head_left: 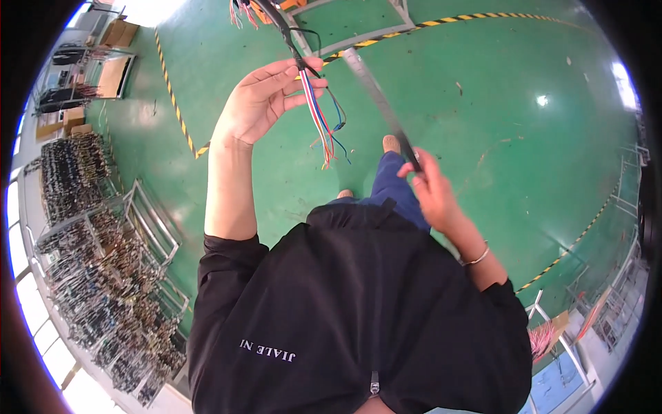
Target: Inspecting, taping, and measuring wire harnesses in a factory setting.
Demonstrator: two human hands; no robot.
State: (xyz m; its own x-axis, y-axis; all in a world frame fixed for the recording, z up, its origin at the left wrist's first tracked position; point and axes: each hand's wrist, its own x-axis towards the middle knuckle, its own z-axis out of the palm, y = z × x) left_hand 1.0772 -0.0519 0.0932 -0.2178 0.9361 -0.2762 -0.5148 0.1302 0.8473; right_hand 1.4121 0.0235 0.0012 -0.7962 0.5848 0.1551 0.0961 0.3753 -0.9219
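Grasping a long strip (380, 100), probably a ruler though motion blur hides its detail, the right hand (434, 193) is closed around the near end, ahead of the black jacket (358, 290). The far end points up toward the wires and is apart from them.

Farther out, the left hand (258, 103) pinches the black cable (286, 34) between thumb and fingers, where the loose wires (318, 117) leave its covering. The wires, red, white and blue, hang in mid-air above the green floor (496, 207); the cable runs up to the top edge of the view.

For good handling, pinch firmly at the point where the wires emerge, let them hang straight without crossing, and steady the strip before bringing it alongside. Avoid snagging the thin strands, which are likely to bend easily.

Beyond stand a metal frame (407, 15) and, at left, a loaded rack (76, 179).
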